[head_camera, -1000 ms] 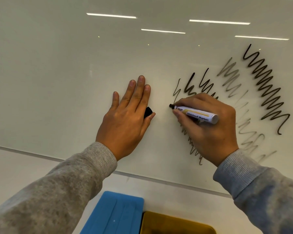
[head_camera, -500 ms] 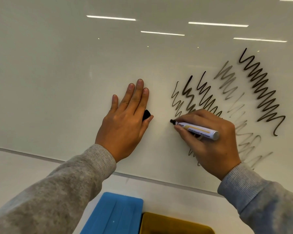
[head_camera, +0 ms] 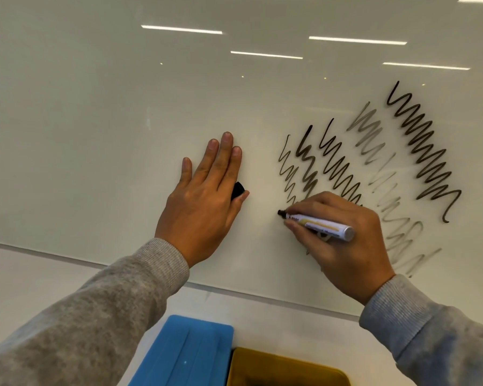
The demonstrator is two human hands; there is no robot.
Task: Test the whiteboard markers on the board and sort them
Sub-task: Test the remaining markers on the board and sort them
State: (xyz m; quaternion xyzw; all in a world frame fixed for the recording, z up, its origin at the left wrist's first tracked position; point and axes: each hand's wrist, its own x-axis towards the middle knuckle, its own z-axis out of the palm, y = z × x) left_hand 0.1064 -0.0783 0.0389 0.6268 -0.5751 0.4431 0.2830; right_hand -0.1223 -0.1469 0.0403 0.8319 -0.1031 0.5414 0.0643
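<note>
- Head view is showing the left hand (head_camera: 204, 199) lying flat on the whiteboard (head_camera: 95, 121) at about nine o'clock from the marker, fingers straight and pressed together, with a black cap (head_camera: 238, 190) tucked under its thumb side; how the cap is being held I cannot tell.
- At six o'clock, below the board's edge, a blue bin (head_camera: 187, 355) and a yellow bin (head_camera: 285, 369) are sitting side by side, touching.
- Right of centre, the right hand (head_camera: 343, 240) is pinching the marker (head_camera: 318, 224) between thumb and curled fingers.
- Its long axis is running from ten o'clock at the black tip to four o'clock at the grey butt; the tip is meeting the board just left of the grip, at the foot of the leftmost squiggle (head_camera: 287, 168).
- Further right, more test squiggles are fanning out, some dark, some faint.
- Judging from this, the right hand is nearer the bins' yellow side, so sorting is likely turning on swinging the marker down toward six o'clock.
</note>
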